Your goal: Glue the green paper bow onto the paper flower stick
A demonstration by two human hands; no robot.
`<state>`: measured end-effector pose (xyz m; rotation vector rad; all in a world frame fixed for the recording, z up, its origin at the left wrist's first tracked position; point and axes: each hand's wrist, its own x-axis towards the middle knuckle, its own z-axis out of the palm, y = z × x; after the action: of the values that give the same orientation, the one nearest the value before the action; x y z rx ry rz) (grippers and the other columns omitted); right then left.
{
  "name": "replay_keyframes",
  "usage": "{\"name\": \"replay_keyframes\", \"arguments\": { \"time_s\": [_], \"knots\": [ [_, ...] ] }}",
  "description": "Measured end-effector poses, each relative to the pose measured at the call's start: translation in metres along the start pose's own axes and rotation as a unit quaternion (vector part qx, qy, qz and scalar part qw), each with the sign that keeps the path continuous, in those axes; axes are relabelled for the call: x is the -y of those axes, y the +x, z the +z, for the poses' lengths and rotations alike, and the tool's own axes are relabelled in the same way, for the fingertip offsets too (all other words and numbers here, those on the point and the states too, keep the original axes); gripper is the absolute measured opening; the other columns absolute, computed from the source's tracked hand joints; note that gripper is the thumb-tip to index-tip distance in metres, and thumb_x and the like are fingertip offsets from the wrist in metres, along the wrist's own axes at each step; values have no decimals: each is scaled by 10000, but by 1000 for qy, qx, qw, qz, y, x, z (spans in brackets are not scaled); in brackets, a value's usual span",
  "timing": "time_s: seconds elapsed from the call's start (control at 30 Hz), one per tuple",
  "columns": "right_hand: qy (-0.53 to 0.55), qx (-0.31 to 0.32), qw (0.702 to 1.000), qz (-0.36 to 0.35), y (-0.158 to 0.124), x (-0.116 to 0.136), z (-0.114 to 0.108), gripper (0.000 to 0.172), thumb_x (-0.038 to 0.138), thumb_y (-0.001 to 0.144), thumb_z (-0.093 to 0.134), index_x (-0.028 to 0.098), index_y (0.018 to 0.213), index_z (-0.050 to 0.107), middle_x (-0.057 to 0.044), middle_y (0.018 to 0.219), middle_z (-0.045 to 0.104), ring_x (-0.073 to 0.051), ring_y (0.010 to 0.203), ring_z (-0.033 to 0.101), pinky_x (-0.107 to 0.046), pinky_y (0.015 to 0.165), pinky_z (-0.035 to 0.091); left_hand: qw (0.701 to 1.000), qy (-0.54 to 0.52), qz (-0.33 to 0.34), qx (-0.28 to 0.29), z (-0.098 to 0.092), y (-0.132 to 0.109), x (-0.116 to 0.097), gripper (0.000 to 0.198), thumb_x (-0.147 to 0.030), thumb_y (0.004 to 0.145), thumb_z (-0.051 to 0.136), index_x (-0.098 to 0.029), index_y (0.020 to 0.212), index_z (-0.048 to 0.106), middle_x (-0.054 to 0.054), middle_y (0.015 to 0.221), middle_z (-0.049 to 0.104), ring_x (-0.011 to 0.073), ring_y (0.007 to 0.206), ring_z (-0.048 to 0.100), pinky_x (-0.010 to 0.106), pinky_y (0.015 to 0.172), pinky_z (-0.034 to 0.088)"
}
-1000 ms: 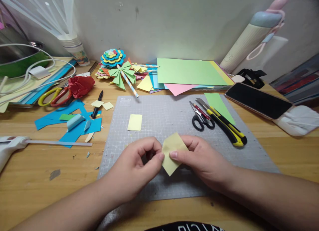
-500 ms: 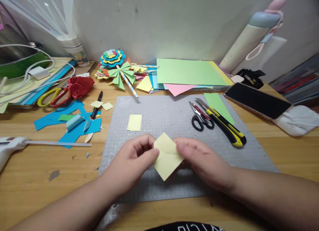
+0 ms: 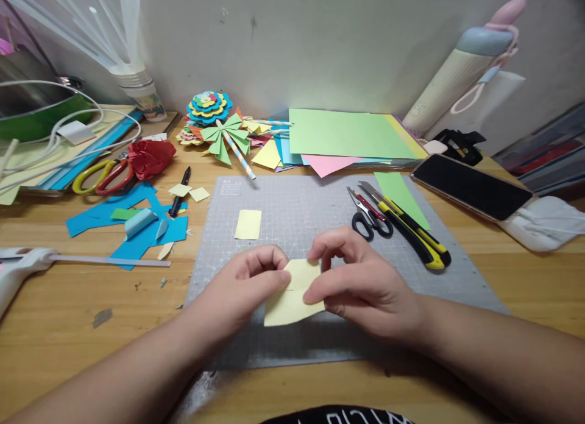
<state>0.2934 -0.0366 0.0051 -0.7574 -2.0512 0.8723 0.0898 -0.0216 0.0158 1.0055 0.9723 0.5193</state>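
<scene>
A small pale yellow piece of paper [image 3: 296, 296] is held above the grey cutting mat [image 3: 292, 211], with a crease or short line across its middle. My left hand [image 3: 258, 281] pinches its left edge, thumb on top. At the right, my right hand [image 3: 365, 284] grips it with the thumb on the face and a fingertip at the upper edge. Another yellow paper rectangle [image 3: 248, 225] lies flat on the mat beyond my left hand. Small black-handled scissors [image 3: 363, 223] and a yellow-black utility knife [image 3: 414, 235] rest beyond my right hand.
Blue paper scraps [image 3: 137, 223], a black pen [image 3: 180, 192] and a glue gun [image 3: 27, 268] lie at the left. Paper flowers [image 3: 210, 110] and coloured sheets [image 3: 351, 134] stand along the wall. A phone [image 3: 473, 186] lies at the right, below a leaning bottle [image 3: 457, 77].
The yellow paper has turned from a diamond position to edge-on-top and sits tilted. My right hand has shifted left over it, its fingers now on the paper's face and upper edge.
</scene>
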Motion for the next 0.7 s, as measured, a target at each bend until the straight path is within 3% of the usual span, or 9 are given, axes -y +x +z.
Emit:
{"name": "replay_keyframes", "arguments": {
  "time_s": [0.2, 0.4, 0.7],
  "knots": [
    [23, -10, 996, 87, 1, 2, 5, 78, 199, 856, 608, 237, 853, 677, -48, 1036, 505, -198, 1078, 471, -345, 903, 399, 988, 122, 77, -52, 2, 1, 1, 185, -313, 760, 627, -164, 686, 546, -35, 625, 517, 93, 570, 454, 217, 533, 356],
    [92, -47, 974, 203, 3, 4, 10, 72, 246, 810, 661, 211, 781, 605, -41, 1015, 508, -200, 1068, 499, -366, 939, 396, 985, 145, 82, -49, 5, 1, 3, 195, -325, 758, 629, -164, 666, 569, -18, 618, 553, 109, 579, 484, 234, 545, 388],
    [121, -35, 973, 191, 3, 2, 8, 114, 242, 885, 560, 221, 843, 663, -38, 1014, 494, -171, 1002, 510, -332, 911, 402, 985, 90, 85, -117, 1, 2, 1, 199, -331, 738, 673, -164, 674, 585, -43, 580, 530, 90, 543, 461, 213, 533, 385]
  ]
}}
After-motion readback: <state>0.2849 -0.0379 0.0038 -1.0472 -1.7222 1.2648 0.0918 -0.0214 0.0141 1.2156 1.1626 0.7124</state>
